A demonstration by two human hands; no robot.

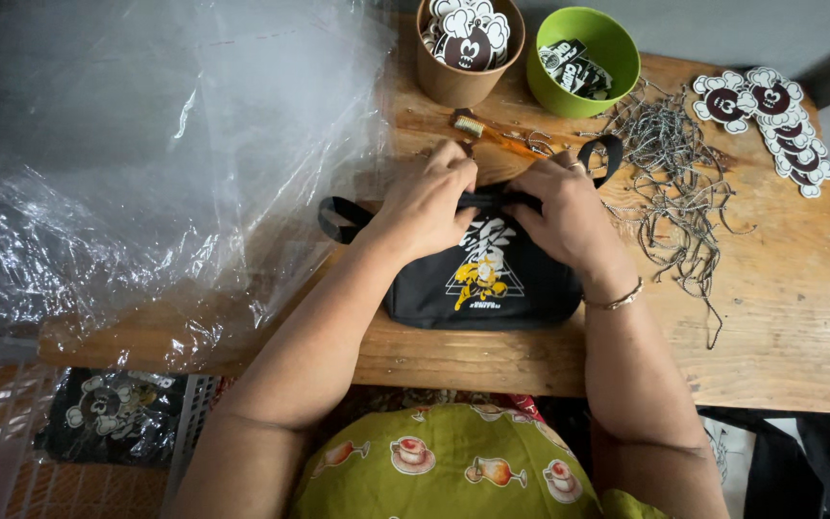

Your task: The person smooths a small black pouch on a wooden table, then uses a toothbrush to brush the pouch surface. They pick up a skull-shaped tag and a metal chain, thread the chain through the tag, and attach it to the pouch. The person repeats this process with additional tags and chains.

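The black pouch (487, 279) sits dead centre of the frame on the wooden table (780, 317), its bottom edge close to the table's near edge. It has a white and yellow print on the front. Both hands are bunched up at its top edge: the left hand (429, 197) is curled shut, pinching the top seam, and the right hand (564, 207) is closed on the same seam right beside it, fingers tucked over. A strap loop (338, 219) pokes out to the left and another loop (605, 154) sticks up at the right.

Left of the pouch, a big heap of clear plastic bags (146, 144) covers the whole upper left, spilling over the table's left edge. Right of it there's a tangle of cords (674, 183), then bare wood out to the right edge. Stickers (780, 125) are fanned out at upper right. Behind the hands sit a brown cup (468, 48) and a green bowl (583, 58), pretty tight there. A white crate (2, 423) sits at lower left.
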